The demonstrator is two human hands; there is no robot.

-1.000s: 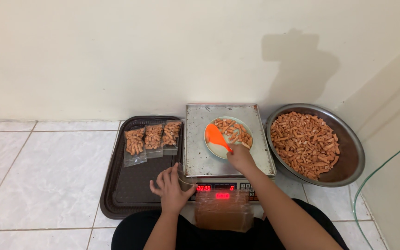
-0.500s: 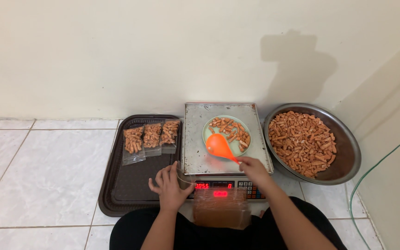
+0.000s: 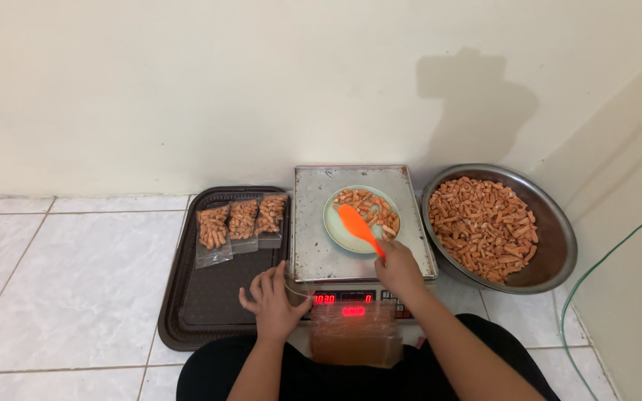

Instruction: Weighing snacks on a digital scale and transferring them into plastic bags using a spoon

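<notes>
Head view: bowl [image 3: 551,252] at three o'clock, tray [image 3: 187,312] at nine; our right hand [image 3: 397,269] grips an orange spoon [image 3: 357,226] over the snack plate [image 3: 339,230], left hand [image 3: 273,301] loosely curled, empty.

Seeing a dark brown tray [image 3: 209,312] lying flat on the pale floor tiles [image 3: 76,282], close to the foot of a cream wall [image 3: 187,89]. Carrying three small clear bags [image 3: 242,219] at its far end, side by side and touching, each filled with orange-brown snack sticks. Finding a round metal bowl [image 3: 559,260] well apart from the tray, over by the right-hand wall, heaped with loose snack sticks [image 3: 484,223] of the same kind. Noticing a thin green cord [image 3: 565,315] curving across the floor just beside that bowl. Catching a dark shadow [image 3: 477,96] falling on the wall above.
</notes>
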